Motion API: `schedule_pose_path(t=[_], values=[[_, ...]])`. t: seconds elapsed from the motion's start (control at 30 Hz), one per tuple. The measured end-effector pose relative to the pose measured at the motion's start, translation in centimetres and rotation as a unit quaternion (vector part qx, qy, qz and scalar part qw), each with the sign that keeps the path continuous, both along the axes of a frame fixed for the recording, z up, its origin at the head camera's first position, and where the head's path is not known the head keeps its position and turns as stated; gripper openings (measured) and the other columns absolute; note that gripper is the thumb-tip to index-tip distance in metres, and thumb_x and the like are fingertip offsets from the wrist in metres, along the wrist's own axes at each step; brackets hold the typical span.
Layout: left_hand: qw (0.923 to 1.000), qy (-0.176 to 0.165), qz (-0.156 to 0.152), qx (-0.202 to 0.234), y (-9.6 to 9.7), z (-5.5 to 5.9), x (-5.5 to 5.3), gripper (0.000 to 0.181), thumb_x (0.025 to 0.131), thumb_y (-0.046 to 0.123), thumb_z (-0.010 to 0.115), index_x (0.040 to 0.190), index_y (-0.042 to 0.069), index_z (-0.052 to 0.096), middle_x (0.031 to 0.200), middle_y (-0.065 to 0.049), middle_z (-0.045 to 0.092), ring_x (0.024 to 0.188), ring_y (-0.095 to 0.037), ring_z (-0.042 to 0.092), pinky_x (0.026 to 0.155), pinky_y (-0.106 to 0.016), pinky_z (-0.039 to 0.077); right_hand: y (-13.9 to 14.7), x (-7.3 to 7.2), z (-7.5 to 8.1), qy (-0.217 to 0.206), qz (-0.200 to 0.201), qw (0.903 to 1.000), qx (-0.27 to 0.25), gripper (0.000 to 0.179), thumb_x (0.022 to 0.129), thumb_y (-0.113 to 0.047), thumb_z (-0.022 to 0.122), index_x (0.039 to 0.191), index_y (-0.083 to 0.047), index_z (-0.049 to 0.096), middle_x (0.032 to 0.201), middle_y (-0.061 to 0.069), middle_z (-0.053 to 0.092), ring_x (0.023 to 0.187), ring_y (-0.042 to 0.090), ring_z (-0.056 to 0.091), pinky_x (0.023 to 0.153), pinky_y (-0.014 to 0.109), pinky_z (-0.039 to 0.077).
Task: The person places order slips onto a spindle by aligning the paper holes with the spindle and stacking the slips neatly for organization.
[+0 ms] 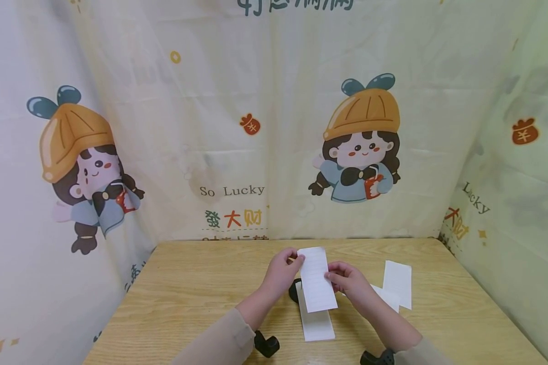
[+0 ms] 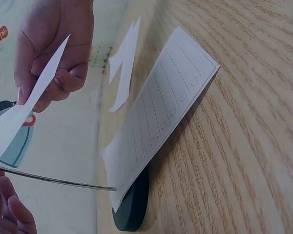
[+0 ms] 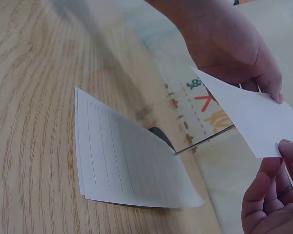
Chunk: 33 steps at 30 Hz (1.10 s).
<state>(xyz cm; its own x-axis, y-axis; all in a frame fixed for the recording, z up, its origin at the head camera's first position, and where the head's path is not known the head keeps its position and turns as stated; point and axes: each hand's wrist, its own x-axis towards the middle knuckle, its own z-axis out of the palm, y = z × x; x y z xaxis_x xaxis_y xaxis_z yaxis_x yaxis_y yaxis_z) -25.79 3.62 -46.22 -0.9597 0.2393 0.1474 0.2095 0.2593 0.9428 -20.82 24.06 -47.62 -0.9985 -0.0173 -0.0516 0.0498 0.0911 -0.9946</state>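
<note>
Between both hands is a narrow white slip of paper [image 1: 317, 281], raised above the table and tilted. My left hand [image 1: 282, 272] pinches its upper left edge between thumb and fingers. On the opposite edge, my right hand [image 1: 348, 283] pinches it with thumb and fingers. Below stands a bill spike with a round black base [image 2: 136, 202] and a thin metal rod [image 2: 63, 182]. The rod passes through a small stack of lined slips with checkboxes [image 2: 161, 102], which slants down to the table. In both wrist views the rod's upper end is hidden at the held slip.
Loose white slips [image 1: 398, 284] lie on the wooden table [image 1: 201, 289] to the right, partly behind the right forearm. Black wrist devices [image 1: 267, 344] show near both sleeves. A printed cloth backdrop [image 1: 292, 126] surrounds the table at the back and sides.
</note>
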Motion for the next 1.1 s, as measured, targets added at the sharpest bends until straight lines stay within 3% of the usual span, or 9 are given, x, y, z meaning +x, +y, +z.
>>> schedule_pose_path(t=[0.23, 0.47, 0.7, 1.1], values=[[0.9999, -0.012, -0.002, 0.006, -0.27, -0.31, -0.23, 0.021, 0.096, 0.037, 0.065, 0.097, 0.017, 0.067, 0.094, 0.001, 0.061, 0.079, -0.015, 0.055, 0.065, -0.03, 0.047, -0.22, 0.21, 0.33, -0.007, -0.011, 0.9999, 0.009, 0.028, 0.098, -0.011, 0.061, 0.12, 0.005, 0.057, 0.095, 0.007, 0.063, 0.08, 0.02, 0.056, 0.071, 0.03, 0.05], [0.9997, -0.024, 0.007, -0.002, -0.58, 0.12, -0.03, 0.019, 0.098, 0.038, 0.063, 0.101, 0.02, 0.068, 0.095, 0.001, 0.06, 0.081, -0.017, 0.056, 0.064, -0.031, 0.047, -0.29, 0.44, 0.58, -0.004, -0.004, 0.9999, 0.011, 0.03, 0.098, -0.012, 0.062, 0.121, 0.007, 0.057, 0.095, 0.007, 0.063, 0.081, 0.02, 0.057, 0.07, 0.029, 0.05], [1.0, 0.0, -0.002, 0.009, -0.68, 0.11, -0.09, 0.019, 0.097, 0.031, 0.065, 0.101, 0.013, 0.069, 0.098, 0.0, 0.063, 0.081, -0.016, 0.055, 0.066, -0.031, 0.046, -0.35, 0.52, 0.51, -0.011, -0.014, 0.9994, 0.03, 0.028, 0.098, -0.018, 0.063, 0.114, 0.005, 0.061, 0.087, 0.004, 0.062, 0.076, 0.019, 0.054, 0.068, 0.03, 0.047], [0.9998, 0.019, -0.004, -0.003, -0.65, 0.37, 0.09, 0.02, 0.095, 0.032, 0.067, 0.099, 0.013, 0.069, 0.093, 0.002, 0.063, 0.078, -0.015, 0.054, 0.065, -0.031, 0.045, -0.37, 0.51, -0.22, -0.012, -0.007, 0.9991, 0.04, 0.023, 0.099, -0.019, 0.062, 0.107, 0.002, 0.061, 0.082, 0.004, 0.057, 0.073, 0.02, 0.052, 0.067, 0.031, 0.047]])
